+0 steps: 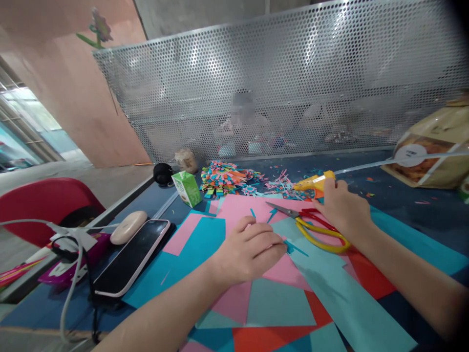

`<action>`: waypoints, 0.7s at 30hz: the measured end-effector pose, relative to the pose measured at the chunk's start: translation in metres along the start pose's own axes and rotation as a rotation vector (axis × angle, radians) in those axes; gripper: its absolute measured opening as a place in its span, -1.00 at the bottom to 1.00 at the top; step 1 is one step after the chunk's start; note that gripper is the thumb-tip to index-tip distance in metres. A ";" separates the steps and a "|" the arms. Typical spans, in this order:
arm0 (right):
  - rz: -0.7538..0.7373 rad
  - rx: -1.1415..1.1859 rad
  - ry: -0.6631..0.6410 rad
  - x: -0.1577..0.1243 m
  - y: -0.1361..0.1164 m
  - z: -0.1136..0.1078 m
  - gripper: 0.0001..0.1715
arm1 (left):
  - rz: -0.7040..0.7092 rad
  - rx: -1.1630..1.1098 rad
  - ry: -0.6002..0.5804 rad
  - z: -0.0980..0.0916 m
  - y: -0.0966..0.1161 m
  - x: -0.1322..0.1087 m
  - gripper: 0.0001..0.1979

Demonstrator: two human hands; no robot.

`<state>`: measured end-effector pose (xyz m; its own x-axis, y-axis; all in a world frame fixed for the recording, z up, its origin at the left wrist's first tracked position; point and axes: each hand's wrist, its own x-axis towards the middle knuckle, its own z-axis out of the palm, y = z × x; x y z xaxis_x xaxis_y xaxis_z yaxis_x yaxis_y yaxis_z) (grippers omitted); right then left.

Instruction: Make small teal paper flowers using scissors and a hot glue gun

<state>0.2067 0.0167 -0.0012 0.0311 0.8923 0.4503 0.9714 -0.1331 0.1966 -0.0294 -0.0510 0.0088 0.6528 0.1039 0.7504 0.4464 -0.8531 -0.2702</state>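
My left hand rests on the coloured paper sheets, fingers curled together with their tips on the pink sheet beside a thin teal strip; what they hold, if anything, I cannot make out. Further back, my right hand is closed round the handle of a yellow glue gun, whose nozzle points left. Scissors with yellow and red handles lie open on the paper just in front of the right hand.
A phone and a beige oval object lie at the left, with white cables. A small green carton, a pile of folded paper pieces and scraps sit before a perforated metal screen. A snack bag is at the right.
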 end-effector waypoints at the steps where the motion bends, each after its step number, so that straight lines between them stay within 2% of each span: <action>1: 0.008 0.006 -0.001 0.000 0.000 0.000 -0.54 | -0.002 -0.001 -0.002 0.000 0.000 0.000 -0.94; 7: 0.090 -0.007 0.007 0.003 0.010 0.004 -0.45 | -0.022 0.012 -0.035 0.002 -0.001 -0.002 -0.94; 13: 0.203 -0.057 0.023 0.009 0.021 0.012 -0.44 | -0.047 0.008 -0.101 0.006 -0.003 -0.006 -0.89; 17: 0.229 -0.062 0.011 0.007 0.028 0.007 -0.46 | -0.075 -0.007 -0.135 0.008 -0.004 -0.008 -0.88; 21: 0.301 -0.042 -0.027 0.005 0.039 0.002 -0.40 | -0.104 -0.001 -0.171 0.010 -0.005 -0.007 -0.88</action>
<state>0.2449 0.0173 0.0071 0.3229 0.8211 0.4707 0.9071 -0.4104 0.0937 -0.0297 -0.0428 -0.0006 0.6979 0.2765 0.6607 0.5158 -0.8340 -0.1959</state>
